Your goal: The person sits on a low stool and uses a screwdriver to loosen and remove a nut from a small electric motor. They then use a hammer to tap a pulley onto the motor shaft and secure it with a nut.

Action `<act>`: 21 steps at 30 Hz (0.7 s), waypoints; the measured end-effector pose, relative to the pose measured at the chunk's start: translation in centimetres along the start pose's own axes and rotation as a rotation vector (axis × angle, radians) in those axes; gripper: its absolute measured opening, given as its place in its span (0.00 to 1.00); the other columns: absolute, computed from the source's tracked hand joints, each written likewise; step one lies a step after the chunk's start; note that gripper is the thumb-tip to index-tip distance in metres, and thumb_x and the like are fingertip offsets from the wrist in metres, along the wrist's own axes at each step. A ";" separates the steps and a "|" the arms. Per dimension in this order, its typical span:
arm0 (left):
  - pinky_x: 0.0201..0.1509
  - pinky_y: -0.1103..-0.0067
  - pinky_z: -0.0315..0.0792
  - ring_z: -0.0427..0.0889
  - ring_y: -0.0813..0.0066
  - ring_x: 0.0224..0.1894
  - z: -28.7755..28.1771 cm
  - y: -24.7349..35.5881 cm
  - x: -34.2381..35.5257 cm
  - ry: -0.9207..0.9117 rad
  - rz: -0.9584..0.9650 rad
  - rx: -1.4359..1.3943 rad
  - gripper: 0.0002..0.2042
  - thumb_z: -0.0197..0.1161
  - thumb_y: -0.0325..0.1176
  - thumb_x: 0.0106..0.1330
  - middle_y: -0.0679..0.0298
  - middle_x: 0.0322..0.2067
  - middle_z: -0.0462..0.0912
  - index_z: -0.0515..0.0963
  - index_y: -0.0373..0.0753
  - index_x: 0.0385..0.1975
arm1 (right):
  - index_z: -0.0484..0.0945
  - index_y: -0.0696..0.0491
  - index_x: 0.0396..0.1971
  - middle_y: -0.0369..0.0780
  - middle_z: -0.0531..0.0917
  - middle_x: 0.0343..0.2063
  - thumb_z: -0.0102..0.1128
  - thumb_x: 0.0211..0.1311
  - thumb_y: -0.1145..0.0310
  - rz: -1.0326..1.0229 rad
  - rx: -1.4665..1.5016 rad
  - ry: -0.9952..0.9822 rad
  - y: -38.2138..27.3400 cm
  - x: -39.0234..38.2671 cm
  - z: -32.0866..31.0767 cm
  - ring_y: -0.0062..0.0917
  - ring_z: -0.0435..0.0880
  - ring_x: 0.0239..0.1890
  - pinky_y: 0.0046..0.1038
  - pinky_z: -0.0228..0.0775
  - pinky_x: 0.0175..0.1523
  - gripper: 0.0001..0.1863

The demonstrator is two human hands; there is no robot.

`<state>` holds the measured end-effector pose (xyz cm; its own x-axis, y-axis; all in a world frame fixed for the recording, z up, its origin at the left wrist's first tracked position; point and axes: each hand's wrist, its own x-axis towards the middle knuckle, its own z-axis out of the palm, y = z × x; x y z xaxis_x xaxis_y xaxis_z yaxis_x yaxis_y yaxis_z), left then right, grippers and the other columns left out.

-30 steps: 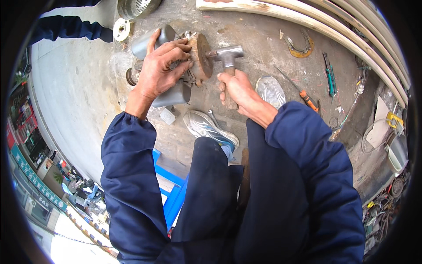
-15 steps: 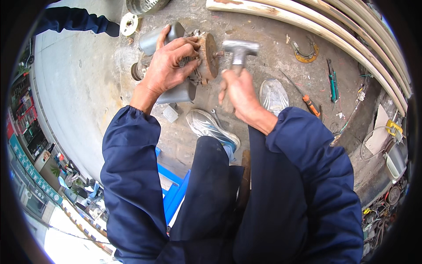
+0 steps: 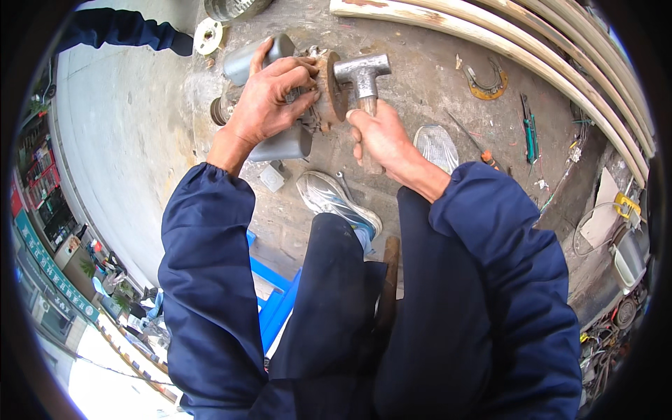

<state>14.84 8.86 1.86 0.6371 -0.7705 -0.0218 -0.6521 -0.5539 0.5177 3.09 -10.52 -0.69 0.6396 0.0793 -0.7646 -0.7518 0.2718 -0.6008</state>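
Observation:
My left hand [image 3: 271,101] grips a rusty metal machine part [image 3: 323,91] with a round brown flange, held over grey metal cylinders [image 3: 280,143] on the concrete ground. My right hand [image 3: 380,136] is closed around the wooden handle of a steel hammer [image 3: 361,70]. The hammer head sits right beside the rusty flange, touching or nearly touching it. Both arms wear dark blue sleeves.
My grey sneakers [image 3: 336,199] rest on the concrete [image 3: 434,84]. Long pale pipes [image 3: 504,35] curve along the far side. A horseshoe-shaped metal piece [image 3: 488,80], screwdrivers [image 3: 528,129] and an orange-handled tool [image 3: 490,159] lie to the right. A blue stool [image 3: 276,301] is under me. Another person's blue sleeve [image 3: 122,28] shows at upper left.
The hammer has swung from right of the part toward the rusty flange and now meets it. My left hand kept its hold on the part.

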 end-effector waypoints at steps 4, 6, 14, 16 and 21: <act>0.79 0.52 0.45 0.83 0.66 0.56 0.1 0.2 0.1 -0.022 0.008 -0.002 0.08 0.72 0.30 0.58 0.66 0.45 0.86 0.79 0.42 0.32 | 0.69 0.57 0.39 0.35 0.74 0.23 0.52 0.71 0.69 0.026 0.100 0.086 0.2 -0.9 -0.6 0.21 0.74 0.16 0.28 0.68 0.18 0.07; 0.79 0.52 0.44 0.82 0.66 0.56 -0.2 0.2 0.1 -0.016 0.008 -0.001 0.07 0.72 0.30 0.58 0.66 0.44 0.86 0.79 0.42 0.32 | 0.68 0.57 0.38 0.36 0.74 0.23 0.52 0.71 0.69 0.013 0.106 0.064 0.7 -1.4 0.3 0.22 0.75 0.16 0.28 0.69 0.18 0.07; 0.79 0.52 0.42 0.81 0.67 0.59 -0.1 0.5 0.1 -0.048 0.000 0.000 0.07 0.71 0.28 0.59 0.67 0.43 0.84 0.78 0.42 0.32 | 0.66 0.56 0.39 0.36 0.75 0.22 0.53 0.71 0.68 0.088 0.066 0.010 1.4 -2.2 0.7 0.22 0.76 0.17 0.29 0.70 0.20 0.08; 0.79 0.51 0.45 0.81 0.65 0.54 -0.2 0.3 0.2 0.001 0.045 0.011 0.07 0.70 0.31 0.59 0.67 0.41 0.83 0.79 0.42 0.33 | 0.66 0.59 0.37 0.37 0.75 0.21 0.53 0.69 0.70 0.104 0.044 -0.097 1.4 -2.6 -0.5 0.23 0.77 0.17 0.30 0.72 0.20 0.09; 0.80 0.51 0.41 0.80 0.67 0.59 -0.2 0.1 0.1 -0.067 0.002 0.024 0.07 0.71 0.29 0.60 0.67 0.44 0.84 0.78 0.42 0.32 | 0.68 0.56 0.32 0.37 0.74 0.21 0.53 0.68 0.70 0.208 0.118 -0.151 2.4 -4.4 -2.4 0.24 0.76 0.16 0.32 0.68 0.19 0.07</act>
<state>14.93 8.77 2.03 0.6072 -0.7907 -0.0780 -0.6640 -0.5589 0.4967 -1.95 -12.54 0.65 0.4970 0.2845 -0.8198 -0.8511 0.3438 -0.3967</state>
